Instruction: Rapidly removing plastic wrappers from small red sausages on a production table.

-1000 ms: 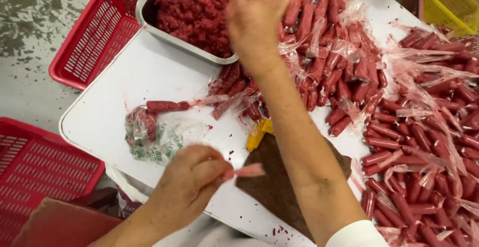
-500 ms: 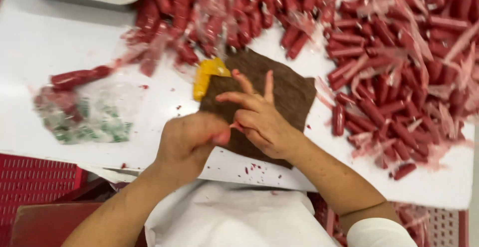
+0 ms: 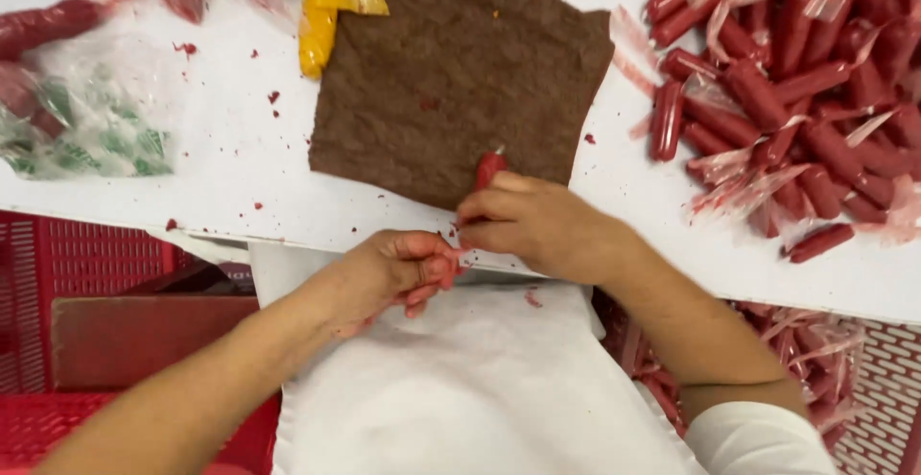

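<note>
My right hand [image 3: 537,225] grips a small red sausage [image 3: 490,168] in its casing, the fingers closed around the lower part, so that only the top end stands out over the near edge of the brown cloth [image 3: 460,72]. My left hand [image 3: 398,269] is just beside it, at the table edge [image 3: 288,230], with the fingers curled and pinching something small and pinkish; I cannot tell for sure if it is the casing's end. To do this well, I think the right hand should hold firm but not squeeze, because the meat is soft, and the left should pull the thin plastic evenly, close to the sausage. The big pile of wrapped sausages [image 3: 796,101] lies to my right on the white board, well apart. A yellow wrapper [image 3: 321,14] lies beside the cloth's far left corner.
</note>
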